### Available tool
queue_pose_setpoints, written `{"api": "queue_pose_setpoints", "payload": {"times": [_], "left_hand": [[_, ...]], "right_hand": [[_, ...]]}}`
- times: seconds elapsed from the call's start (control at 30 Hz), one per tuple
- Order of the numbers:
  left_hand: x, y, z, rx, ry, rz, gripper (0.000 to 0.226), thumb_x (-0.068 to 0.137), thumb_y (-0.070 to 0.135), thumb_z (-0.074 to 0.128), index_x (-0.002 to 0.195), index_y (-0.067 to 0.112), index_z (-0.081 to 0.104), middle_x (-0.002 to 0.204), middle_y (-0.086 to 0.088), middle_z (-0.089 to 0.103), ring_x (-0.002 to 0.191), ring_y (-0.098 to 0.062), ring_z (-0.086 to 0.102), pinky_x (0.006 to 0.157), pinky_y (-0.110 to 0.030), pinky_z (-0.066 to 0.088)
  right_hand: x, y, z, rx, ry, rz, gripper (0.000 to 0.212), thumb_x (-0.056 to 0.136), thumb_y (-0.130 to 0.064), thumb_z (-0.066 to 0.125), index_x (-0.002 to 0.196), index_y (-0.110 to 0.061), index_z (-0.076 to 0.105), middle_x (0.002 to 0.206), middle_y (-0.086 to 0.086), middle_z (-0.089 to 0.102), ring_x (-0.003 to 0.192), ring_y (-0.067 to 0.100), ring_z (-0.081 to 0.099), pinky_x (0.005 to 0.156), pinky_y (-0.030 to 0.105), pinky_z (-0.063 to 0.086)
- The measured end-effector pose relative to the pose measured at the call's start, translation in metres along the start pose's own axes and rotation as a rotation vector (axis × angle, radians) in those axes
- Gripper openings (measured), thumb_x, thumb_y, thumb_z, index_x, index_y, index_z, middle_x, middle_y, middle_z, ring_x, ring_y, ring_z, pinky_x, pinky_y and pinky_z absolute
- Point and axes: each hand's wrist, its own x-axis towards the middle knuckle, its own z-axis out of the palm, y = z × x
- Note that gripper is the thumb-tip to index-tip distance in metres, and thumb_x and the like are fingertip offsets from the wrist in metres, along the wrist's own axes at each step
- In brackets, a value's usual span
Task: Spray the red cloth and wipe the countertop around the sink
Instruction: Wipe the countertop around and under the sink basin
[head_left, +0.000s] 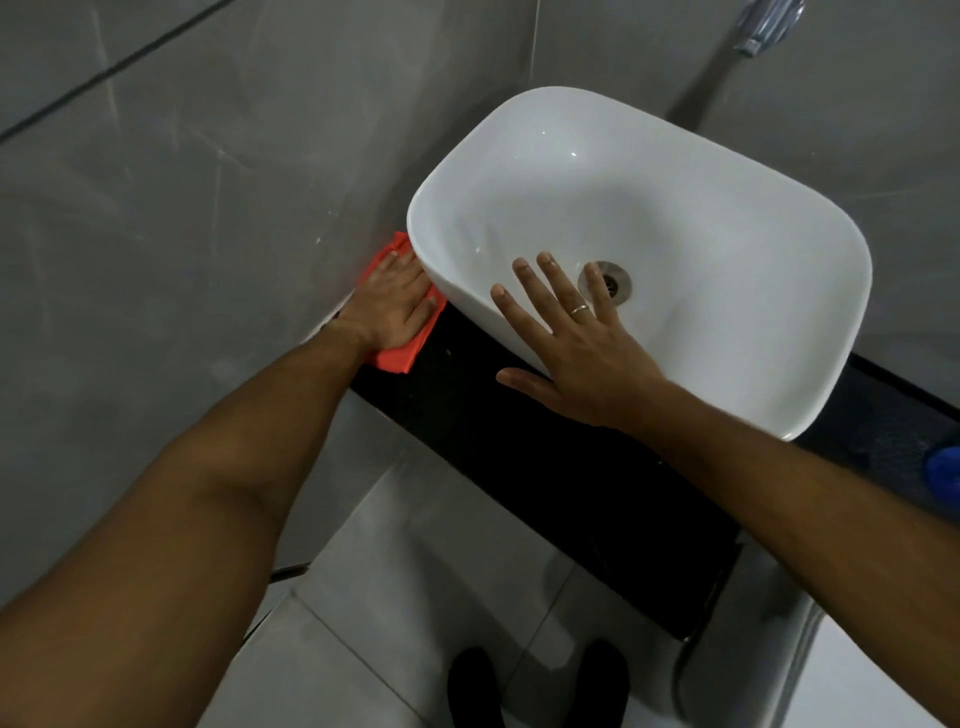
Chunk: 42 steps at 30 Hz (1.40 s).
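The red cloth lies flat on the black countertop, in the narrow gap between the grey wall and the left side of the white sink. My left hand presses down on the cloth with its fingers stretched toward the wall corner; the sink rim hides the fingertips. Over the sink's front rim rests my right hand, fingers spread above the basin near the drain, holding nothing.
A blue rounded object sits on the countertop at the right edge, partly cut off. The chrome faucet juts from the wall at the top. Grey tiled walls close in the left and back. My feet stand on pale floor tiles below.
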Motion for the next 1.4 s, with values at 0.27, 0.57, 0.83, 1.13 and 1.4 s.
{"api": "queue_pose_setpoints", "payload": {"times": [0.27, 0.57, 0.83, 1.13, 1.4], "left_hand": [[0.008, 0.01, 0.005, -0.008, 0.054, -0.038, 0.061, 0.097, 0.04, 0.027, 0.152, 0.013, 0.034, 0.159, -0.011, 0.034, 0.149, -0.028, 0.026, 0.122, -0.046, 0.017], [-0.039, 0.06, 0.039, 0.02, 0.013, -0.106, 0.066, 0.101, 0.044, 0.023, 0.158, 0.016, 0.005, 0.167, -0.008, 0.007, 0.155, -0.024, 0.001, 0.125, -0.046, 0.003], [-0.067, 0.133, 0.046, -0.004, 0.061, -0.068, 0.067, 0.098, 0.045, 0.023, 0.156, 0.013, 0.019, 0.164, -0.012, 0.021, 0.154, -0.029, 0.009, 0.125, -0.049, 0.006], [-0.089, 0.124, 0.054, -0.01, 0.191, 0.124, 0.057, 0.099, 0.038, 0.043, 0.148, 0.011, 0.042, 0.155, -0.012, 0.041, 0.148, -0.031, 0.03, 0.122, -0.052, 0.021], [-0.091, 0.024, 0.046, -0.117, 0.358, -0.401, 0.056, 0.094, 0.029, 0.044, 0.146, 0.009, 0.046, 0.154, -0.014, 0.043, 0.146, -0.03, 0.033, 0.12, -0.047, 0.018]], "right_hand": [[-0.001, 0.002, 0.004, 0.0, 0.016, 0.013, 0.077, 0.096, -0.068, 0.018, 0.156, -0.022, -0.001, 0.164, 0.013, 0.002, 0.151, 0.033, -0.003, 0.116, 0.066, 0.01], [-0.001, -0.002, -0.003, 0.048, 0.012, 0.022, 0.07, 0.099, -0.06, 0.016, 0.155, -0.021, 0.005, 0.164, 0.012, 0.006, 0.151, 0.032, 0.0, 0.117, 0.065, 0.005], [-0.002, -0.003, -0.007, 0.038, -0.003, 0.025, 0.068, 0.1, -0.058, 0.018, 0.156, -0.021, 0.006, 0.164, 0.012, 0.005, 0.151, 0.032, 0.0, 0.116, 0.066, 0.006], [-0.005, -0.004, -0.006, 0.034, 0.012, 0.031, 0.068, 0.1, -0.057, 0.016, 0.156, -0.02, 0.01, 0.164, 0.013, 0.009, 0.151, 0.034, 0.005, 0.115, 0.068, 0.008], [-0.001, -0.001, -0.003, 0.082, -0.011, 0.015, 0.069, 0.098, -0.062, 0.009, 0.155, -0.024, -0.001, 0.165, 0.011, -0.001, 0.151, 0.031, -0.006, 0.116, 0.066, 0.001]]}}
